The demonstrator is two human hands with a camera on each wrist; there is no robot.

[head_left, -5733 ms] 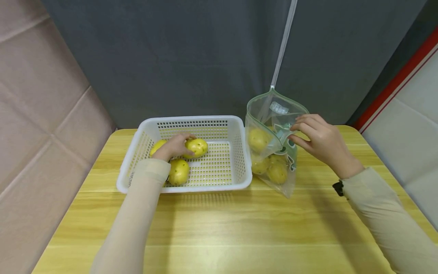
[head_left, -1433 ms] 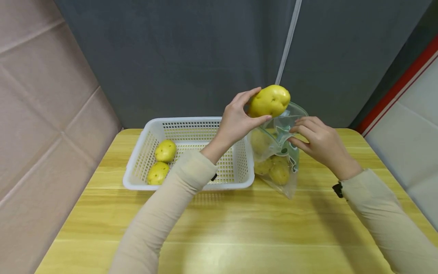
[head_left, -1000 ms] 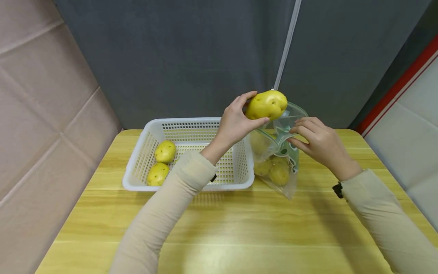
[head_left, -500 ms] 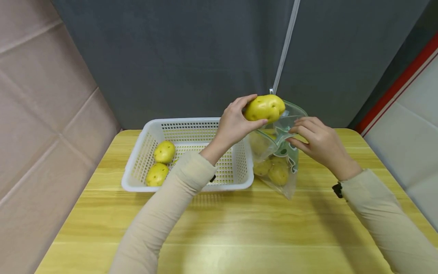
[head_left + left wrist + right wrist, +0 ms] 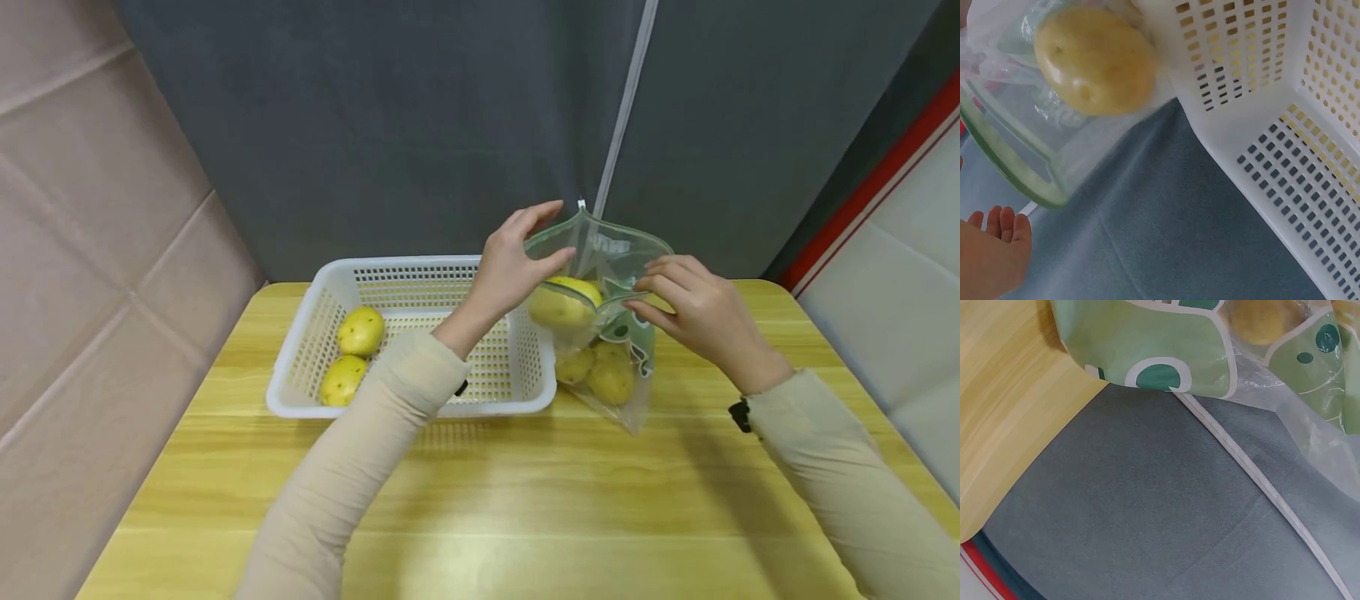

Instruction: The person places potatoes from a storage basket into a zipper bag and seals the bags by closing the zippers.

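My left hand (image 5: 510, 262) is at the left of the zip bag's mouth, its thumb and fingers spread apart with nothing between them. A yellow potato (image 5: 562, 307) lies inside the upper part of the clear, green-patterned zip bag (image 5: 636, 337); in the left wrist view that potato (image 5: 1094, 62) shows through the plastic. Lower in the bag sit more potatoes (image 5: 609, 379). My right hand (image 5: 697, 308) pinches the bag's near rim on the right. The right wrist view shows the bag's printed side (image 5: 1204, 350) but not the hand.
Left of the bag stands a white perforated basket (image 5: 495, 409), close against it. Two potatoes (image 5: 362, 331) are visible in its left part; my left sleeve hides some of it. Behind the wooden table (image 5: 562, 517) rises a grey curtain (image 5: 420, 125).
Earlier my left hand picked a potato out of the basket and carried it right, over the bag. Since half a second ago it has let go, and the potato has dropped into the bag.
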